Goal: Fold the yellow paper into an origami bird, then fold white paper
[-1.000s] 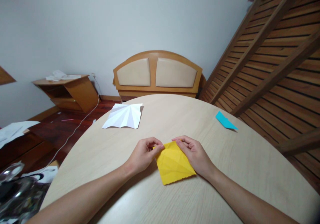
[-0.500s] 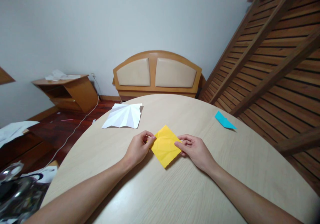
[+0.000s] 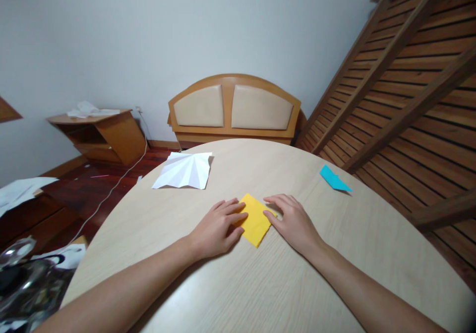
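While both flat hands, left hand (image 3: 219, 226) and right hand (image 3: 293, 221), press the yellow paper (image 3: 256, 219) on the table (image 3: 260, 283) without grasping, uneven pressure could shift the fold.

No writing, label or number can be read anywhere — papers and furniture are all plain.

Pale wall (image 3: 148, 35) — headboard (image 3: 233, 107), slatted frame (image 3: 401, 90).

Yellow paper (image 3: 255, 220) edges hidden under both hands, worktop (image 3: 260, 283) near rim cut off below, shiny clutter (image 3: 22, 278) lower left blurred
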`<state>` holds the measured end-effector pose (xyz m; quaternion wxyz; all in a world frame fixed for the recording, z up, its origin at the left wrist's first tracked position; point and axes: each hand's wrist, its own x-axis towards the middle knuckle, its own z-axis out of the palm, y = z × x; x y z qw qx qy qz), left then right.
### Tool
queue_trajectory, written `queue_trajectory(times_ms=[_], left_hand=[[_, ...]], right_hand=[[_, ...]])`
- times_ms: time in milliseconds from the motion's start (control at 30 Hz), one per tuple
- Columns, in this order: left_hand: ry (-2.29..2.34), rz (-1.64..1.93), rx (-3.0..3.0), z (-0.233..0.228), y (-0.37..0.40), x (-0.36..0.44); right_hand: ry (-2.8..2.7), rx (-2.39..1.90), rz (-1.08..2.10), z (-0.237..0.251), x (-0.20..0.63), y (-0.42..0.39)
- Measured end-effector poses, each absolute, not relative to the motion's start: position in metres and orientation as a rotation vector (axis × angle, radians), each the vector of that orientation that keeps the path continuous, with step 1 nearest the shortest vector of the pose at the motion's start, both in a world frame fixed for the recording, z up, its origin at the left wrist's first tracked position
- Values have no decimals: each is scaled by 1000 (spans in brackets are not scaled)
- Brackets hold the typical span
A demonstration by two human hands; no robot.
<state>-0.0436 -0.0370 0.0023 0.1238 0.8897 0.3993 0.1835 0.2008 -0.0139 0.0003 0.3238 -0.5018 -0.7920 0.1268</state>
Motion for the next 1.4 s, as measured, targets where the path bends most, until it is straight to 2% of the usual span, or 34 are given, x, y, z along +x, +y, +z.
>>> queue_trajectory(times_ms=[100,367,700,967,1200,1400], left_hand=[[1148,555,2580,5,-42,-39],[1126,640,2563,6,-39,-38],[1163,390,2582,4,-32,-47],[1201,291,2639,10,-32,-50],[1206,273,2659,7,-32,-51],[1201,278,2651,5,-32,-52]], right_hand=[[-2239,-1212,292,3,192,-25],[-2661,-1182,509,1,189,-43],[-2749,-1013,716,17,200,-45],[-2807,-1188,767,25,211,-47],[-2738,-1306,517,21,225,-66],[-2626,-1306,311,16,199,-83]])
